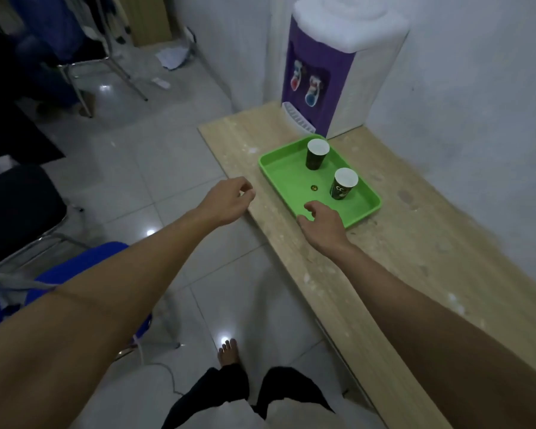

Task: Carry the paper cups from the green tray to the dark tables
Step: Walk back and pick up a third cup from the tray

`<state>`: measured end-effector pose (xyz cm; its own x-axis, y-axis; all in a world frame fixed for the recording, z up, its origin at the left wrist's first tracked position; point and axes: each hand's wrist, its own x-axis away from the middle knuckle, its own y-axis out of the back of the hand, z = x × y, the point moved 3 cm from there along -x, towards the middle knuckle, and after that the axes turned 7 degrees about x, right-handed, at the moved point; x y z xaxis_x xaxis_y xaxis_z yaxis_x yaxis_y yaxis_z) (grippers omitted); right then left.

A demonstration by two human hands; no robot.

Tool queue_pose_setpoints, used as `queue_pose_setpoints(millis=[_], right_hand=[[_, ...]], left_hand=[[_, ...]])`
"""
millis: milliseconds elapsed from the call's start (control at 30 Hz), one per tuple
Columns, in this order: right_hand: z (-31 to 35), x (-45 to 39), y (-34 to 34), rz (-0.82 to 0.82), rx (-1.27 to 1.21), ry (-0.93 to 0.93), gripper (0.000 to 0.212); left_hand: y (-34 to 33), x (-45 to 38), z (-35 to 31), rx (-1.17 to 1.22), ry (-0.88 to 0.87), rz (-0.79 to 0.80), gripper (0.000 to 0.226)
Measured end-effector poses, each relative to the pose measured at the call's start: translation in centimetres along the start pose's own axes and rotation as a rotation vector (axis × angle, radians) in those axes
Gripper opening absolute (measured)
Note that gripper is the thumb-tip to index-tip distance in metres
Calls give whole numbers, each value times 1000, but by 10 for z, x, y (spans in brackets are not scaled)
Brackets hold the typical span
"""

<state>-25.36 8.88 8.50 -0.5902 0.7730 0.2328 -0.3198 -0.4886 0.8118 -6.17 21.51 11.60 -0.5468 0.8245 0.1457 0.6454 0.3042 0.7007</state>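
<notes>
Fingers [244, 188] of my left hand [229, 201] hang loosely curled and hold nothing; that hand hovers over the floor [155, 168], just off the edge of the bench [393, 252]. My right hand [321, 222] reaches over the near corner of the tray [287, 173], its fingers bent and slack, gripping nothing. Whether it touches the tray rim I cannot tell.

Two cups stand upright in the tray, apart from each other. My near cup [343, 184] is just beyond my right hand, toward the tray's right side, with pale marks on its dark wall. My far cup [317, 154] stands at the back of the tray, close to the dispenser [334, 72]. Both have dark sides and white insides. A small round spot [313, 188] sits on the tray floor, left of the near cup.

The tray rests on the pale wooden bench, which runs along the white wall [477, 103]. The dispenser, purple-fronted with one red tap and one blue, stands at the bench's far end, just behind the tray.

On my left there is a blue seat [84, 264] near my arm, a black chair [19, 212] beyond it, and a metal-legged chair [99, 69] further back. My bare foot [228, 351] shows on the tiles below.
</notes>
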Motion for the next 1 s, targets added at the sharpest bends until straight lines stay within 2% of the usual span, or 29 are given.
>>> queue_pose_setpoints(millis=[367, 600, 733, 867, 1000], right_hand=[[-13, -63, 16, -202, -107, -188, 40], [-49, -106, 32, -401, -210, -328, 28], [-67, -125, 36, -469, -263, -393, 34], [-82, -141, 35, -449, -273, -447, 53], [-99, -154, 26, -381, -284, -494, 70]], left_hand=[[-25, -117, -30, 63, -217, 164, 32], [-63, -183, -55, 163, -233, 222, 24], [-90, -207, -65, 206, -228, 270, 21], [-115, -224, -67, 205, -241, 331, 23], [-142, -241, -63, 190, -234, 453, 38]])
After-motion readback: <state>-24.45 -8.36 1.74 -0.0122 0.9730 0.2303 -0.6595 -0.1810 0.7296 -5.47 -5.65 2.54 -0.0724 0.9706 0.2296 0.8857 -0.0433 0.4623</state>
